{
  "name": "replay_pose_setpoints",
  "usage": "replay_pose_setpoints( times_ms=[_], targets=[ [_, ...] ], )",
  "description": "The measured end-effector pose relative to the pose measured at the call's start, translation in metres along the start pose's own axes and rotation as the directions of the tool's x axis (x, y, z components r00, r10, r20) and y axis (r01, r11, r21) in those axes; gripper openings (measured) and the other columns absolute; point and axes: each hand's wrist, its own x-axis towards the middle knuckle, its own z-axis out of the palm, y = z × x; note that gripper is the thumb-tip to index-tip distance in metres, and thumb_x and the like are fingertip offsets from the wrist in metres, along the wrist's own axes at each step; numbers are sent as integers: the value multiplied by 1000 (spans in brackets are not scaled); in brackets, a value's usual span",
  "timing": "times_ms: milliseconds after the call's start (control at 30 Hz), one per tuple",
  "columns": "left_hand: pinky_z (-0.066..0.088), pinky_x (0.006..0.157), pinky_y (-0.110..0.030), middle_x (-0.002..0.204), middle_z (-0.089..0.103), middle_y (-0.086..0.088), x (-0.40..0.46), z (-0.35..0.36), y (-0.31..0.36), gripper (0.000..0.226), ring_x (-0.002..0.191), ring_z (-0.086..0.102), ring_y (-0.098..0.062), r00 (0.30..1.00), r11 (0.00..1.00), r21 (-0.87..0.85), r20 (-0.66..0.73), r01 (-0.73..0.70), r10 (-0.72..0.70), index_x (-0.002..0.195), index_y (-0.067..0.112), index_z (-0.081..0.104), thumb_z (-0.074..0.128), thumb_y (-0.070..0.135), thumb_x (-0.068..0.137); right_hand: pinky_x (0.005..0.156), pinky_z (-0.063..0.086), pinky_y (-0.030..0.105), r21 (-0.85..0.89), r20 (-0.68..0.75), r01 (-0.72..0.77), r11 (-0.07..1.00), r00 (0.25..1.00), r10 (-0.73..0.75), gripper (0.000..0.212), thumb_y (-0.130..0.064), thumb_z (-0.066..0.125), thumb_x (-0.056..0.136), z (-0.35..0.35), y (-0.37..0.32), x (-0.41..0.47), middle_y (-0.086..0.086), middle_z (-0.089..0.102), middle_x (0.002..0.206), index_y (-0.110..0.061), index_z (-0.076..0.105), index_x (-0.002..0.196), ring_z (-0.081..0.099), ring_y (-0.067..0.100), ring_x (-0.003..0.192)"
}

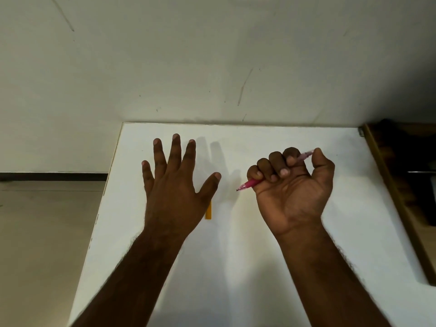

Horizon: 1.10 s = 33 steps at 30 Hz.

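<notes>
My right hand (292, 185) is turned palm up over the white table (259, 267), its fingers curled round a pink pen (250, 184). The pen's tip points left and its clear end sticks out by the thumb. My left hand (174, 185) hovers palm down with the fingers spread and straight, holding nothing. A small orange stick-shaped object (208, 212) lies on the table, partly hidden under the left hand.
The table's far edge meets a pale wall (212, 55). Its left edge drops to a beige floor (42, 244). A brown wooden frame (391, 185) and dark space border the table on the right.
</notes>
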Motion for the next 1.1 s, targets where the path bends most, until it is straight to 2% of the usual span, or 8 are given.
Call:
replay_pose_setpoints(
  times_ms=[100,567,667,800,900,967,1033,1100],
  targets=[
    [0,121,-57,169,3,-1,1,0,0,87,154,-15,-25,1000,1000,-1,-4,-1,1,159,26,17,26,75,89,58,34,32,0,-2,17,1000,1000,-17,38,-44,39,91,0,1,0,-2,34,55,-16,43,65,25,17,54],
    [0,121,-57,169,3,0,1,-1,1,84,154,-14,-25,1000,999,-31,1,8,-8,159,25,18,33,73,91,59,34,31,-16,5,5,1000,1000,-4,44,-46,33,96,2,-1,-2,-2,35,55,-16,44,67,26,17,54],
    [-1,122,-56,169,2,0,2,-1,0,84,154,-15,-25,1000,1000,-27,6,14,-14,159,26,17,32,73,90,60,35,33,-107,47,5,994,999,0,47,-48,31,100,6,0,-2,0,39,57,-14,51,75,30,17,57],
    [0,121,-57,169,3,0,2,0,0,85,154,-14,-25,1000,999,-32,8,15,-15,159,26,18,31,75,90,66,36,34,-246,89,47,968,996,-26,40,-35,30,108,12,6,-1,4,48,66,-13,55,86,39,17,62],
    [0,121,-57,169,3,0,3,0,0,86,154,-14,-25,1000,999,-33,9,18,-18,158,26,19,29,76,89,76,45,35,-389,96,89,917,994,-55,35,-35,33,108,12,10,-1,2,53,72,-18,60,92,51,16,68],
    [0,121,-56,169,4,0,3,0,0,87,155,-13,-24,1000,999,-34,7,21,-20,158,26,20,27,77,88,76,46,35,-439,77,70,896,996,-40,41,-41,33,107,13,11,-1,-1,52,68,-22,64,89,50,13,66],
    [0,121,-56,169,4,0,2,-1,1,88,155,-13,-25,1000,999,-36,6,22,-21,158,26,20,27,77,88,67,39,32,-413,72,39,910,997,-10,54,-52,29,106,14,11,-2,-2,48,61,-20,65,80,43,13,60],
    [-1,121,-56,169,4,0,2,-1,1,87,155,-13,-24,1000,999,-37,6,24,-24,158,26,20,27,77,88,61,34,34,-403,64,44,914,998,-19,57,-54,33,102,16,11,-2,-2,43,55,-16,60,70,37,14,56]
  ],
)
